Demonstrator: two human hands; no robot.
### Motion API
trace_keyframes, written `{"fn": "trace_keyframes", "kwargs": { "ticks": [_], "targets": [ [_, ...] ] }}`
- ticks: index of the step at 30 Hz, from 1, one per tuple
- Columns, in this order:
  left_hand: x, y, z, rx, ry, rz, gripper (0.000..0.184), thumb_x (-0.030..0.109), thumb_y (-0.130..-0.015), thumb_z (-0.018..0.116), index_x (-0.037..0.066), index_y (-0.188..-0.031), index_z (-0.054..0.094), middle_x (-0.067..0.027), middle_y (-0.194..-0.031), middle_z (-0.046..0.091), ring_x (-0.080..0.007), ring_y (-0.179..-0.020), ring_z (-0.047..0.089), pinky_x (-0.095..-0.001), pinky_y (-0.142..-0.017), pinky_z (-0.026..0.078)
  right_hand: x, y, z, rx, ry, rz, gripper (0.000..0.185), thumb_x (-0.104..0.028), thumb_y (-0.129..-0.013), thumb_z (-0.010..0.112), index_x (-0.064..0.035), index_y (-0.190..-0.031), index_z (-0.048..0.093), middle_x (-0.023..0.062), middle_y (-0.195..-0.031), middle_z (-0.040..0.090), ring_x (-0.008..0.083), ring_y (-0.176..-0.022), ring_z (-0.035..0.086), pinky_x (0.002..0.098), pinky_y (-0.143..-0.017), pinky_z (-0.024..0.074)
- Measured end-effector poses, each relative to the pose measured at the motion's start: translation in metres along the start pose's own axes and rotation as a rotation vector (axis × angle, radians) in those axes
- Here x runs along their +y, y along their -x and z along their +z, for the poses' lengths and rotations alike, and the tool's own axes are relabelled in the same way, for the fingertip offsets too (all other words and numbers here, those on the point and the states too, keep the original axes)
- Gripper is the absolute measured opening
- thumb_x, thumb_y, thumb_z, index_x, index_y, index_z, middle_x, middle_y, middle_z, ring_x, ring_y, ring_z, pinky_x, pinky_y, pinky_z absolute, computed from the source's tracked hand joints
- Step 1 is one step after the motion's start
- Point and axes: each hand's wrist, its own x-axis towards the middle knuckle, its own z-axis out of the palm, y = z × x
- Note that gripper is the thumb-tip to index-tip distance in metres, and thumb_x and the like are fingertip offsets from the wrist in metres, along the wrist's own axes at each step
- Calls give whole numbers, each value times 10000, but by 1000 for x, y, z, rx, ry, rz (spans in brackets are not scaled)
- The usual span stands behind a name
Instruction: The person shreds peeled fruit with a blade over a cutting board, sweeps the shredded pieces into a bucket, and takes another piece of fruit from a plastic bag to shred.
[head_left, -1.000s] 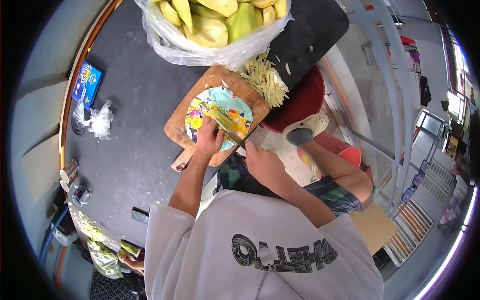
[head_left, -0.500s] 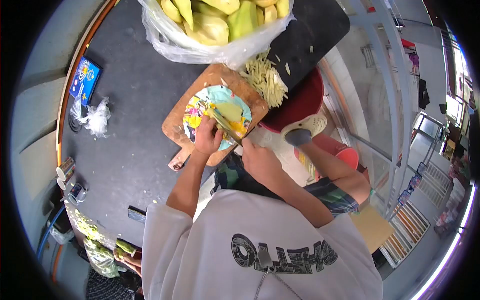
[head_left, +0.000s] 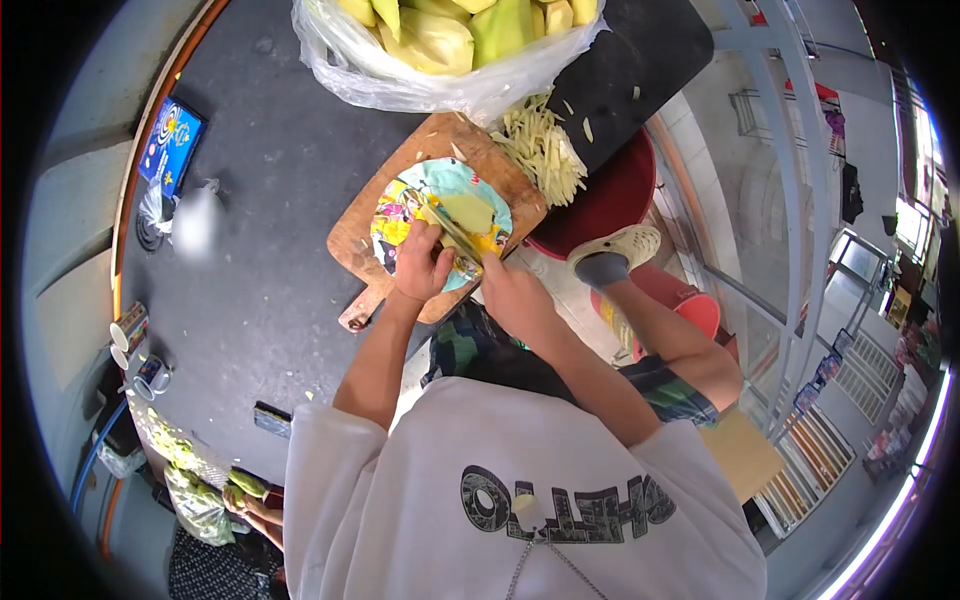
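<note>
My right hand (head_left: 517, 300) is closed around a knife (head_left: 466, 247), its blade slanting up and left. My left hand (head_left: 422, 263) grips a pale yellow-green fruit piece (head_left: 433, 215) against the blade; fingers and blade partly hide it. Beneath both lies a round, colourful patterned mat or plate (head_left: 398, 193) with a flat pale slice (head_left: 468, 212) on it. It rests on a wooden cutting board (head_left: 365, 225). Beyond the board's upper right corner, a heap of thin pale strips (head_left: 543, 150) sits beside a clear plastic bag (head_left: 420, 95) of large peeled pieces (head_left: 430, 45).
A red tub (head_left: 625, 190) stands below the dark board (head_left: 650, 50) on the right. On the dark table (head_left: 270, 300) are a blue box (head_left: 172, 145), cups (head_left: 130, 328) and a phone (head_left: 272, 419). Another person's hands (head_left: 240, 500) handle a green item at lower left.
The whole view has shifted slightly, with the bag and board a little higher and to the right. Both hands keep their grips, and the knife stays at the fruit piece.
</note>
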Motion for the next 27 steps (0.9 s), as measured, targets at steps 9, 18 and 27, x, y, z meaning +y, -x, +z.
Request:
{"fn": "trace_keyframes", "kwargs": {
  "ticks": [9, 18, 27],
  "targets": [
    [1, -4, -1, 10, 23, -13, 301, 157, -846, 678, 32, -1086, 547, -160, -846, 514, -338, -669, 575, -421, -574, 475, -23, 21, -30, 44, 3, -38, 174, -104, -923, 566, -16, -1040, 474, 221, -726, 634, 441, -693, 651, 531, -606, 519],
    [11, -9, 0, 26, 138, -80, 296, 131, -848, 649, 23, -1114, 575, -151, -897, 555, -291, -659, 614, -378, -587, 510, -33, 41, -38, -10, 19, -12, 164, -113, -912, 584, -36, -1005, 473, 186, -752, 636, 412, -660, 651, 502, -584, 534],
    [1, -5, 2, 37, 109, -24, 346, 136, -877, 630, 30, -1197, 554, -168, -961, 572, -272, -647, 619, -370, -584, 518, -36, 37, -33, 36, 109, -42, 193, -133, -891, 616, -44, -1007, 490, 163, -745, 636, 353, -617, 667, 437, -520, 543]
  ]
}}
